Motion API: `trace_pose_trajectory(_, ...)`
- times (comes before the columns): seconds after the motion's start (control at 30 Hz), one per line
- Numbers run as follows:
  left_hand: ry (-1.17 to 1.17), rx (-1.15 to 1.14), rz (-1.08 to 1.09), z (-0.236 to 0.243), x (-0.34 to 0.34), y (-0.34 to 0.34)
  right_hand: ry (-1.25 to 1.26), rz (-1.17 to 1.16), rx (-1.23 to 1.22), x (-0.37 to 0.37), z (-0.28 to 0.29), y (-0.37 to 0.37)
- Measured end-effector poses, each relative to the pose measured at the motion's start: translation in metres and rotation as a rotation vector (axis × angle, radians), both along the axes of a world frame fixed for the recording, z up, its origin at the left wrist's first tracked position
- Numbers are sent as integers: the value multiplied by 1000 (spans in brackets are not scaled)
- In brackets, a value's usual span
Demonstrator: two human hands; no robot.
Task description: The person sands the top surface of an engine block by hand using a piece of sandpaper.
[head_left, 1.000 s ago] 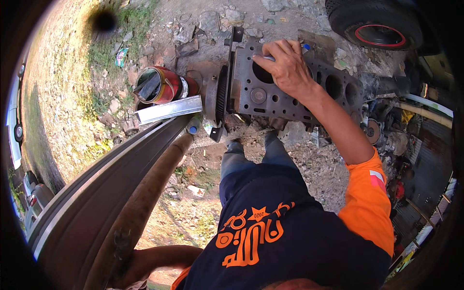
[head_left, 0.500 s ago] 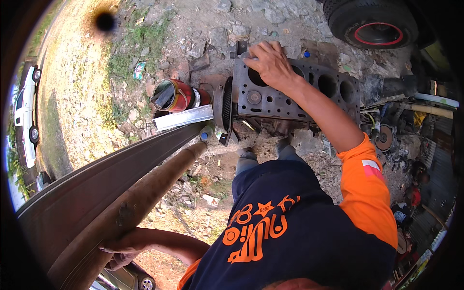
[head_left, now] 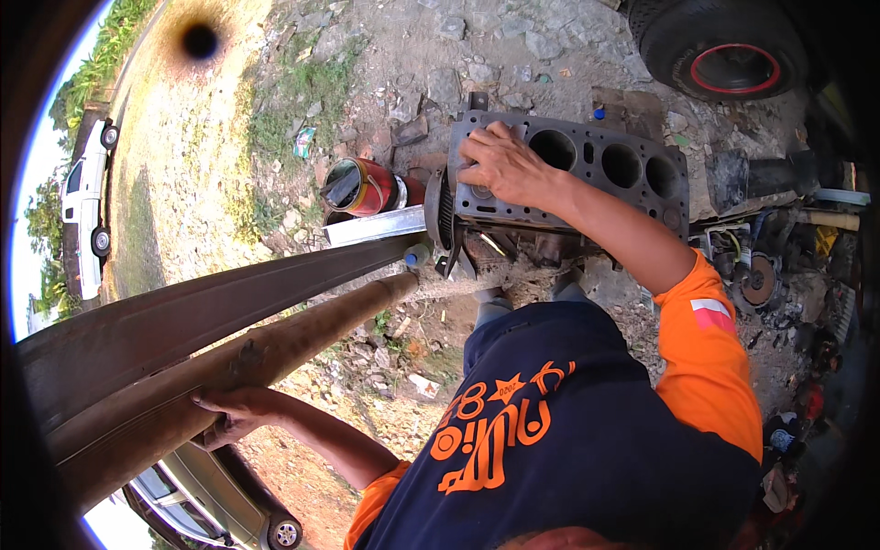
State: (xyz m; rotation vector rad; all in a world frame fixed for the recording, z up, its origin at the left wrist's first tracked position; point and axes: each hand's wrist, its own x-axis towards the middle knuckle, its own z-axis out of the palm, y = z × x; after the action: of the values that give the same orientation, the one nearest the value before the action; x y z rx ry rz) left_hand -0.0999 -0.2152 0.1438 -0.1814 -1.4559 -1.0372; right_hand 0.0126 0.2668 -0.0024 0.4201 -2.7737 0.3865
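A grey engine block (head_left: 587, 197) with several round cylinder bores lies with its flat top face up. My right hand (head_left: 502, 167) presses on that face near its left end, fingers bent and drawn together; whatever may be under them is hidden. It covers the leftmost bore. At the lower left, my left hand (head_left: 229, 417) grips a thick round brown wooden post (head_left: 266, 353), thumb on the near side and fingers curled behind. A toothed flywheel (head_left: 443, 209) sits at the block's left end.
A dark metal beam (head_left: 220, 289) runs beside the post. Left of the block stand a red can (head_left: 376, 188) and a silvery metal channel (head_left: 380, 225). A plastic bottle (head_left: 415, 256) is near the post's end. A tyre (head_left: 720, 50) lies far right, engine parts (head_left: 756, 280) below it.
My right hand has shifted left and nearer along the block's face, uncovering a bore. My left hand stays on the post. The whole view has shifted slightly.
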Motion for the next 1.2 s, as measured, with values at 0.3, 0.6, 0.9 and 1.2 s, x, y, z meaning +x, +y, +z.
trace_pose_trajectory(0.3, -60, -31, -24, -6, -5, -7, 250, -59, -195, 79, 26, -32)
trace_pose_trajectory(0.6, -374, -36, -1, -15, 47, 41, 280, -539, -967, 144, 10, 4)
trace_pose_trajectory(0.9, -473, 5, -98, -35, 81, 57, 452, -663, -737, 176, -13, 69)
trace_pose_trajectory(1.2, -883, -70, -454, -54, 173, 148, 275, -433, -1460, 180, -13, 52)
